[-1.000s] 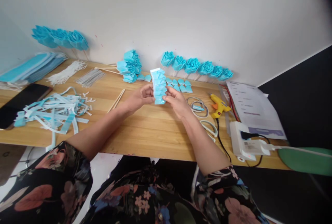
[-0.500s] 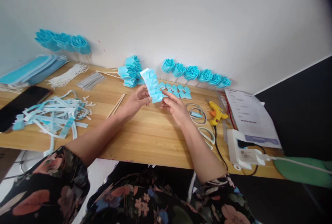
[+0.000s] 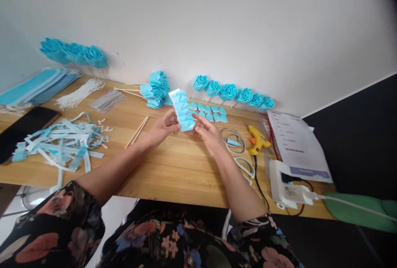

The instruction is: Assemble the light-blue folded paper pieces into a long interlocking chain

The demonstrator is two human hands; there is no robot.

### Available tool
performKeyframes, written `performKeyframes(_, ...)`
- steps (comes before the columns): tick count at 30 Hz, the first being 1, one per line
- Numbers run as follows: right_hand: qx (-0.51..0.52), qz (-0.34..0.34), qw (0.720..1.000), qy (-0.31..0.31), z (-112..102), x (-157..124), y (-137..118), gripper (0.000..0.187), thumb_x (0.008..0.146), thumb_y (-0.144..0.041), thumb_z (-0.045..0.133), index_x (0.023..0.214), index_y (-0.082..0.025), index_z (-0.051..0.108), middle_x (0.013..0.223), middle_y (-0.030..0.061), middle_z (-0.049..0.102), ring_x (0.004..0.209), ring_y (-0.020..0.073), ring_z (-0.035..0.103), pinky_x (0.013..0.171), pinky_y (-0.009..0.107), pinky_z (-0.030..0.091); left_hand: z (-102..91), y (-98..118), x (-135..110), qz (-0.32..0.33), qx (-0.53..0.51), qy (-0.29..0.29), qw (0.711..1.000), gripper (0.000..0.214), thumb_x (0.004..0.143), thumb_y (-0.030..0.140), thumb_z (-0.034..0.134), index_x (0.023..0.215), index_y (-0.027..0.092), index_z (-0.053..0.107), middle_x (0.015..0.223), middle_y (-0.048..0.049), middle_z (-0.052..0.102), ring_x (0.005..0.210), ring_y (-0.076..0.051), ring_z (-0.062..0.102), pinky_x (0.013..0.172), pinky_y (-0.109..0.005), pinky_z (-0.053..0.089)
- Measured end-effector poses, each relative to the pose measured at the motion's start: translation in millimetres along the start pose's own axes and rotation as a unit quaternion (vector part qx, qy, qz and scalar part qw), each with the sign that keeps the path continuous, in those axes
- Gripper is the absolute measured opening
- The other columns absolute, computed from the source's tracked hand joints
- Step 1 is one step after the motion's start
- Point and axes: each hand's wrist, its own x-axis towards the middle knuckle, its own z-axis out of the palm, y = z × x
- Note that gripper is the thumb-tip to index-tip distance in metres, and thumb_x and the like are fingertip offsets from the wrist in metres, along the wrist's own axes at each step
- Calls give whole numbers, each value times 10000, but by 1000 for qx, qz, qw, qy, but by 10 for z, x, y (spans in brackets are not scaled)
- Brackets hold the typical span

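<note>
Between my hands, above the table, is a pleated light blue strip [image 3: 182, 108] of mask-like fabric, its white upper end tilted to the left. My right hand [image 3: 210, 133] pinches its lower right end between thumb and fingers. My left hand [image 3: 161, 129] is at its left edge, thumb and curled fingers closed against it; the fingertips are partly hidden. Just beyond the strip lie two rows of small blue folded petals [image 3: 212, 113]. A bunch of blue fabric flowers [image 3: 155, 89] on sticks lies behind my left hand. Two wooden sticks [image 3: 136, 132] lie beside my left wrist.
Fabric scraps [image 3: 65, 142], a phone [image 3: 26, 131], blue masks [image 3: 40, 84], white cords [image 3: 80, 93] and thin wires [image 3: 107, 101] lie left. Tape rolls [image 3: 232, 140], scissors [image 3: 245, 166], a yellow glue gun [image 3: 258, 139], a power strip [image 3: 279, 185] and papers [image 3: 297, 144] are right. Finished flowers [image 3: 228, 92] lean against the wall.
The view has tilted slightly, so the table sits a little lower in the picture. The strip stays between my hands, its angle slightly more upright.
</note>
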Motion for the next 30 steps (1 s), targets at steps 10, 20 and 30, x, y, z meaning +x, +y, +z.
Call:
performKeyframes(10, 24, 33, 999, 0, -18, -12, -22, 578, 774, -501, 739, 1299, -273, 662, 1167, 54, 734, 1108, 249, 667, 953, 397, 541, -6, 10, -12, -61, 0, -76, 995, 483, 776, 285, 795, 1208, 210, 590, 889, -27, 651, 770, -139, 570, 645, -243, 449)
performKeyframes(20, 19, 27, 999, -34, 27, -26, -3, 654, 717, -473, 793, 1319, -270, 635, 1125, 47, 744, 1070, 248, 669, 921, 380, 530, -46, -18, 1, -71, 20, -87, 993, 330, 781, 306, 791, 1070, 179, 696, 883, -40, 670, 741, -136, 565, 642, -247, 427)
performKeyframes(30, -44, 12, 998, -42, 20, -41, 8, 562, 702, -364, 802, 1235, -236, 679, 764, -41, 621, 711, 134, 539, 695, 281, 454, -31, 52, -31, -88, 39, -119, 988, 353, 810, 295, 762, 1135, 172, 700, 931, -56, 693, 798, -151, 588, 695, -259, 439)
